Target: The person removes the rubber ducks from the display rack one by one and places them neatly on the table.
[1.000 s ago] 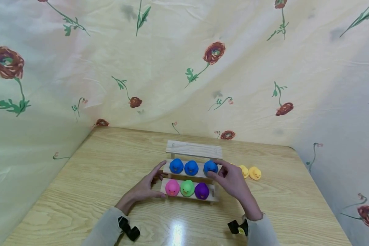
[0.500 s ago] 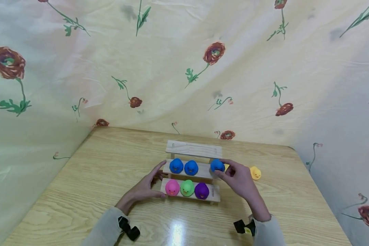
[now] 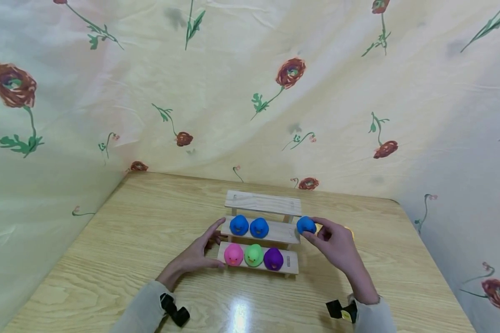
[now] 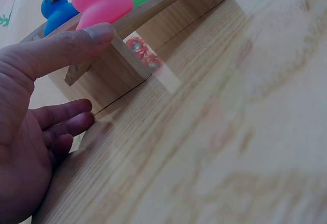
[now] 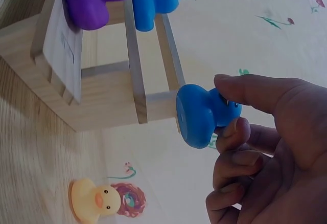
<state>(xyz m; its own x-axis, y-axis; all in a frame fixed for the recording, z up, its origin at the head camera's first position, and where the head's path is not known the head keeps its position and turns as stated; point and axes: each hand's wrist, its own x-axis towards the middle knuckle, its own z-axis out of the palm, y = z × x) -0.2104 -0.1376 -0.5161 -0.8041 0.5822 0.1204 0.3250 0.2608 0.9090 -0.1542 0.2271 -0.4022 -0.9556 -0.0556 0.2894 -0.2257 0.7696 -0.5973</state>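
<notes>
My right hand [image 3: 336,245] pinches a blue rubber duck [image 3: 306,225] between thumb and fingers, off the right end of the middle step of a three-step wooden rack [image 3: 262,202]. The duck's flat underside faces the rack in the right wrist view. At the rack's left end is my left hand [image 3: 193,254], its thumb against the lowest step and its fingers spread along the side. Two blue ducks [image 3: 259,227] sit on the middle step. Pink [image 3: 234,254], green [image 3: 254,255] and purple [image 3: 273,258] ducks stand in a row on the lowest step.
A yellow duck [image 5: 89,201] sits on the table [image 3: 158,199] right of the rack; my right hand mostly covers the yellow there in the head view. A flower-print cloth [image 3: 216,92] hangs behind the table and along both sides.
My right hand has moved the blue duck rightward, from over the middle step to past its end. The hand now covers more of the yellow ducks. My left hand has not moved.
</notes>
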